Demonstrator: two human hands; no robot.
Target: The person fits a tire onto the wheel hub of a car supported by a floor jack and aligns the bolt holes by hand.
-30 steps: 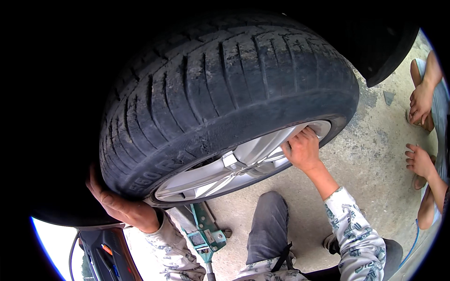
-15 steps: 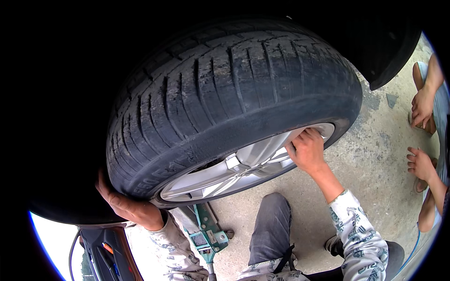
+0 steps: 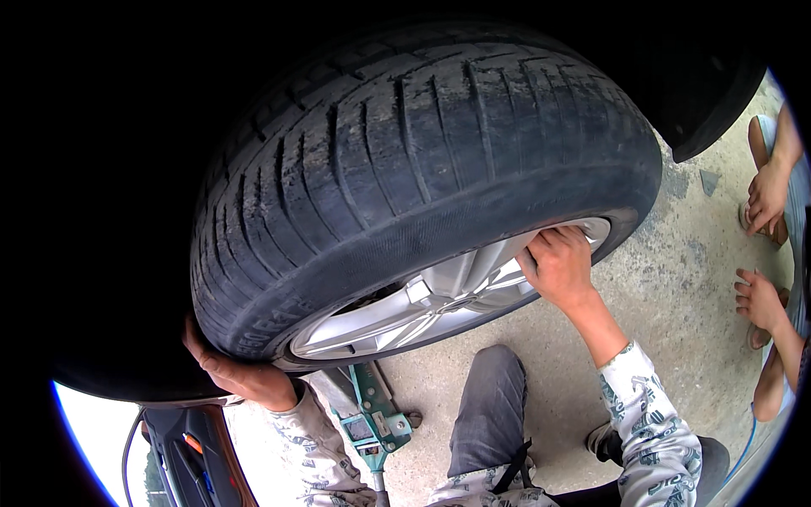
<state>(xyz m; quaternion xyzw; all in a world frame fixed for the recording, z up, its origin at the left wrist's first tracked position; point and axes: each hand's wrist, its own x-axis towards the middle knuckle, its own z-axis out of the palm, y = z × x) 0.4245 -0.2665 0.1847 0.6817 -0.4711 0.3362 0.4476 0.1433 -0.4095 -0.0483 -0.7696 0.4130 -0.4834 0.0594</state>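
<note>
A large black car tyre (image 3: pixel 422 169) on a silver alloy wheel (image 3: pixel 422 308) fills the upper middle of the view. My left hand (image 3: pixel 241 376) grips the tyre's lower left edge from beneath. My right hand (image 3: pixel 557 266) holds the rim of the wheel at its right side, fingers curled over the spokes. Both sleeves are white with a dark pattern. My knee in grey trousers (image 3: pixel 490 406) sits below the wheel.
A green floor jack (image 3: pixel 372 418) stands on the concrete ground (image 3: pixel 676 279) under the wheel. A dark car body (image 3: pixel 710 93) looms at the upper right. Another person's hands (image 3: pixel 764 198) and bare feet show at the right edge. A dark case (image 3: pixel 190 456) lies lower left.
The tyre and both hands sit slightly further right in the view than a second ago. My grips on the tyre edge and the wheel rim are unchanged.
</note>
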